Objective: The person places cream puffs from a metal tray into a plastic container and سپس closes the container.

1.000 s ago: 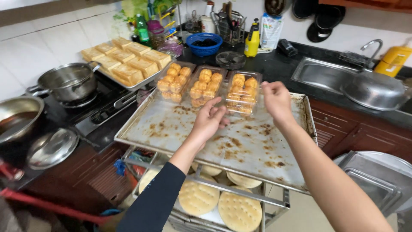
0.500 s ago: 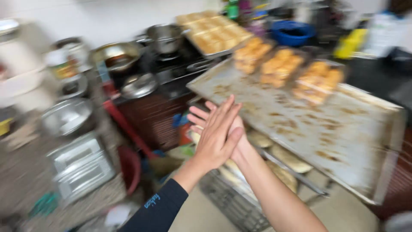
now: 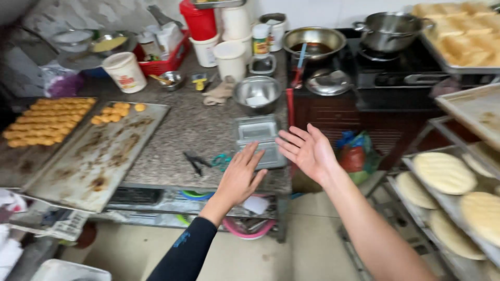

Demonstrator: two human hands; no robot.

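Down low by the floor, a rack (image 3: 396,218) on the right holds round flat breads (image 3: 442,173), and some are cut off at the edge of the view. Above the floor, the left hand (image 3: 240,176) in a dark sleeve is open with fingers spread and holds nothing. The right hand (image 3: 308,151) is open too, palm up, and it is empty. Both hands are just in front of a stack of clear plastic boxes (image 3: 259,138) at the near edge of the stone table (image 3: 192,130). The left fingertips are very near the boxes, but I cannot tell if they touch. The boxes look empty. Small black pliers (image 3: 195,162) lie just beside them.

To the left, a big baking tray (image 3: 96,156) has brown crumbs and a few small golden cookies (image 3: 117,111) at its far end. Another tray (image 3: 23,156) next to it has rows of cookies and is cut off on the left.

Farther back, a steel bowl (image 3: 257,92) has something white in it. A white cup (image 3: 124,72), a red basket (image 3: 165,52) and white tubs (image 3: 230,58) stand behind. On the stove (image 3: 401,70), a pan (image 3: 314,42) holds dark liquid and a pot (image 3: 391,31) sits beside it. At the top right, a tray of square cakes (image 3: 461,34) is partly cut off.
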